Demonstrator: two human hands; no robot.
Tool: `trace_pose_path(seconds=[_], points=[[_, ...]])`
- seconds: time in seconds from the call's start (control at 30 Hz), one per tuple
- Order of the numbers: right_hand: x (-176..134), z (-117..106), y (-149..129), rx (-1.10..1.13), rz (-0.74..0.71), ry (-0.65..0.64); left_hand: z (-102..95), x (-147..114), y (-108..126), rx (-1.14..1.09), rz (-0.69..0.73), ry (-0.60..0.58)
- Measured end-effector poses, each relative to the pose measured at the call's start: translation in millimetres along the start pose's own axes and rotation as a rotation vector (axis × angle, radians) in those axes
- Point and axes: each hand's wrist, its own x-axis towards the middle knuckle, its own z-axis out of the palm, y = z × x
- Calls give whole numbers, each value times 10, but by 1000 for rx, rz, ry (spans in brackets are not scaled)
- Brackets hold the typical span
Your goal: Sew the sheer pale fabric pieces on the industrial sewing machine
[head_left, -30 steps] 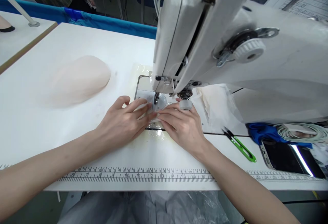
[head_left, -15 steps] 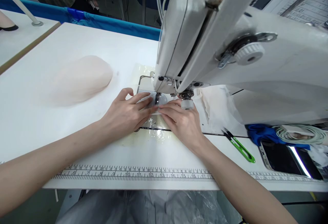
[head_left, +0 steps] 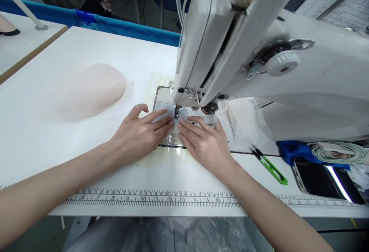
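Observation:
My left hand (head_left: 141,133) lies to the left of the presser foot (head_left: 177,111), fingers stretched out and fingertips down on the machine bed. To the right of the foot, my right hand (head_left: 206,140) rests with its fingers extended and slightly apart, partly behind the machine's white knob (head_left: 210,120). The fingertips of both hands nearly meet in front of the foot. Whether a thin, see-through piece lies under them, I cannot tell. Above stands the white sewing machine head (head_left: 198,40). A metal needle plate (head_left: 164,106) shows beside my left fingers.
A pale pink moulded cup (head_left: 95,88) lies at left on the white table (head_left: 138,60). Pale fabric (head_left: 245,119) sits under the machine arm. At right are green thread snips (head_left: 271,167), a phone (head_left: 325,181) and a coiled cord (head_left: 337,153). A ruler strip (head_left: 155,198) lines the front edge.
My left hand has shifted slightly left and down, and the gap between the two hands' fingertips has widened a little. My right fingers have spread slightly. The cup stays in place.

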Motion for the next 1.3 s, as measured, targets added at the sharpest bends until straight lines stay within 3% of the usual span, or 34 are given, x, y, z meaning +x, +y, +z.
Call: trace_pose_path(seconds=[1.3], points=[[47,49,35,-41,58,-68,89,72,-90,-14,-12,27]])
